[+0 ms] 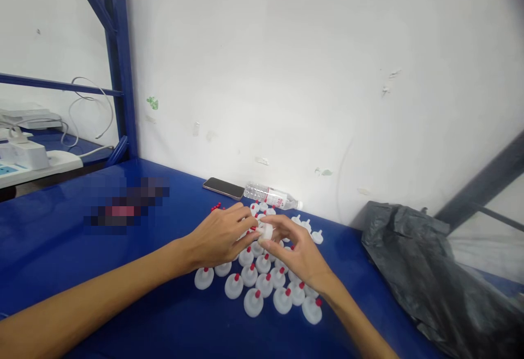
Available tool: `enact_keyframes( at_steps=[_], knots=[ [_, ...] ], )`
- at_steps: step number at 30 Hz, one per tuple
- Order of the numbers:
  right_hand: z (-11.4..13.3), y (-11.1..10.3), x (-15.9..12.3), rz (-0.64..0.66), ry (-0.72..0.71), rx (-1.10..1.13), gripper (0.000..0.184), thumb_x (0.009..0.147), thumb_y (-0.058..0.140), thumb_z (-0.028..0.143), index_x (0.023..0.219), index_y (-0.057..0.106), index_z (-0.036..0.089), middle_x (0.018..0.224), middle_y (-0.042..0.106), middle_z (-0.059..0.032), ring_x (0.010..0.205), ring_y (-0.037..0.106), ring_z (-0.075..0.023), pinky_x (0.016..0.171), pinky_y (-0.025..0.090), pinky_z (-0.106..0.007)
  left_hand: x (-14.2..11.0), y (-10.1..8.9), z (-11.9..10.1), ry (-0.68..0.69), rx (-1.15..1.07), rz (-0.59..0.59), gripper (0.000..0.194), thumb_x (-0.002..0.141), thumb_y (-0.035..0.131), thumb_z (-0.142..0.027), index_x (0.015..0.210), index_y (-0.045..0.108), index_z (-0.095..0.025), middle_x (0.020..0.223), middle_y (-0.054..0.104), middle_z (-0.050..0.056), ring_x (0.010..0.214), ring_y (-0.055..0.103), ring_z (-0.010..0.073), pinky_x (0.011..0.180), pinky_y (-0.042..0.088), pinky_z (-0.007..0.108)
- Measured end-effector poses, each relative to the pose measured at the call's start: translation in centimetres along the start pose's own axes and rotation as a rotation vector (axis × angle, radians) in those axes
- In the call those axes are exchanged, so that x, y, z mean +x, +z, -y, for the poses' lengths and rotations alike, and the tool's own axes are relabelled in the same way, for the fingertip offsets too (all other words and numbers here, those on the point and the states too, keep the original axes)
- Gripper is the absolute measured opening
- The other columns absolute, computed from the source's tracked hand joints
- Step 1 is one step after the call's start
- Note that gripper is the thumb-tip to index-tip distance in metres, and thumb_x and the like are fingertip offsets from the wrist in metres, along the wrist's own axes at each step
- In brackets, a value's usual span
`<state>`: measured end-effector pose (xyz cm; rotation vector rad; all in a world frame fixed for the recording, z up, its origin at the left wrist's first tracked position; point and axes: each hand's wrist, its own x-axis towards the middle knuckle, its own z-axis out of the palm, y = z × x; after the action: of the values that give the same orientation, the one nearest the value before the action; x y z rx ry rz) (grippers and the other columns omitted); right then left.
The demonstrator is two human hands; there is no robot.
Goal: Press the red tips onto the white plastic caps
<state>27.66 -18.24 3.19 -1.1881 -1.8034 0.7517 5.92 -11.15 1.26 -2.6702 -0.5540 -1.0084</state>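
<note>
My right hand [301, 250] grips a white round nozzle cap [267, 232] by its rim, between thumb and fingers. The cap is turned sideways, its spout pointing left. At that spout my left hand [225, 233] pinches a small red tip cap [253, 228]. Below and around both hands stand several white nozzle caps [254, 303] with red tips on their spouts. To the right, a few white nozzle caps [317, 237] show no red tip. Loose red tip caps [216, 206] lie behind my left hand, which partly hides them.
A phone [223, 187] and a clear plastic bottle [272, 195] lie by the wall on the blue table [155, 315]. A black plastic bag [426, 277] lies at the right. A blue metal frame [123, 59] rises at the left, near a white power strip [45, 165].
</note>
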Motion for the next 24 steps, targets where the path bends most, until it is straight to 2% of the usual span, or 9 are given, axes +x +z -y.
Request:
enact_keyframes(
  at_steps=[2,4,7,12,16,18,20,22,24],
  knots=[
    [0.0,0.0,0.0,-0.013,-0.031,-0.086,0.038,0.082,0.076,0.043,0.118,0.070,0.033,0.086,0.073,0.0017,0.077,0.065,-0.0183,0.077,0.053,-0.034,0.1,-0.1,0.0,0.015,0.019,0.041,0.020,0.105,0.044,-0.030,0.092,0.056,-0.020,0.088,0.060,0.003,0.078,0.052,0.0193,0.054,0.033,0.032],
    [-0.1,-0.3,0.0,-0.029,-0.090,-0.182,0.036,0.081,0.078,0.043,0.115,0.072,0.036,0.090,0.076,0.0014,0.083,0.068,-0.0213,0.082,0.054,-0.038,0.1,-0.2,0.0,0.035,0.000,0.089,0.024,0.106,0.039,-0.028,0.089,0.055,-0.021,0.085,0.058,0.003,0.076,0.050,0.0197,0.054,0.033,0.034],
    [-0.4,-1.0,0.2,-0.045,-0.166,-0.313,0.031,0.083,0.075,0.040,0.115,0.074,0.043,0.091,0.078,0.0026,0.090,0.069,-0.0251,0.088,0.052,-0.043,0.2,-0.3,-0.1,0.031,-0.125,0.108,0.026,0.105,0.036,-0.024,0.083,0.051,-0.022,0.081,0.057,0.003,0.073,0.049,0.0197,0.059,0.036,0.035],
    [-1.2,-1.0,0.4,-0.078,-0.271,-0.384,0.038,0.085,0.075,0.034,0.120,0.071,0.047,0.084,0.077,0.0028,0.083,0.067,-0.0257,0.089,0.050,-0.046,0.3,0.4,-0.1,-0.102,-0.333,0.088,0.031,0.106,0.034,-0.028,0.077,0.046,-0.023,0.073,0.057,0.000,0.068,0.049,0.0182,0.064,0.036,0.036],
    [-1.8,-0.6,0.5,-0.103,-0.386,-0.441,0.044,0.090,0.069,0.033,0.131,0.064,0.048,0.088,0.078,0.0036,0.079,0.069,-0.0235,0.102,0.045,-0.051,0.4,0.4,0.0,-0.206,-0.426,0.113,0.036,0.106,0.031,-0.032,0.072,0.039,-0.022,0.068,0.050,-0.002,0.066,0.046,0.0169,0.064,0.034,0.035],
    [-2.2,-1.2,0.6,-0.109,-0.421,-0.549,0.041,0.094,0.064,0.032,0.133,0.062,0.045,0.100,0.080,0.0025,0.083,0.071,-0.0220,0.108,0.042,-0.050,0.6,-0.2,0.2,-0.313,-0.502,0.084,0.040,0.105,0.031,-0.036,0.068,0.033,-0.022,0.063,0.042,-0.004,0.061,0.040,0.0151,0.060,0.031,0.033],
    [-2.9,-2.6,0.7,-0.149,-0.405,-0.692,0.033,0.095,0.062,0.033,0.127,0.067,0.039,0.108,0.080,0.0000,0.088,0.071,-0.0208,0.108,0.041,-0.047,0.8,-1.2,0.7,-0.428,-0.557,0.004,0.043,0.105,0.031,-0.039,0.065,0.027,-0.022,0.060,0.033,-0.005,0.057,0.032,0.0132,0.056,0.028,0.032],
    [-3.7,-4.2,0.7,-0.228,-0.353,-0.788,0.026,0.093,0.065,0.035,0.118,0.071,0.031,0.101,0.080,-0.0026,0.084,0.071,-0.0200,0.104,0.043,-0.043,1.0,-2.4,1.5,-0.477,-0.535,-0.100,0.043,0.104,0.033,-0.040,0.065,0.026,-0.023,0.062,0.029,-0.005,0.058,0.029,0.0124,0.056,0.027,0.030],
    [-4.5,-5.6,0.7,-0.308,-0.292,-0.823,0.027,0.092,0.065,0.036,0.115,0.070,0.024,0.087,0.077,-0.0045,0.080,0.069,-0.0214,0.097,0.045,-0.043,1.2,-3.2,2.5,-0.514,-0.435,-0.173,0.042,0.104,0.033,-0.039,0.066,0.027,-0.023,0.062,0.031,-0.005,0.058,0.031,0.0124,0.058,0.029,0.030]
  ],
)
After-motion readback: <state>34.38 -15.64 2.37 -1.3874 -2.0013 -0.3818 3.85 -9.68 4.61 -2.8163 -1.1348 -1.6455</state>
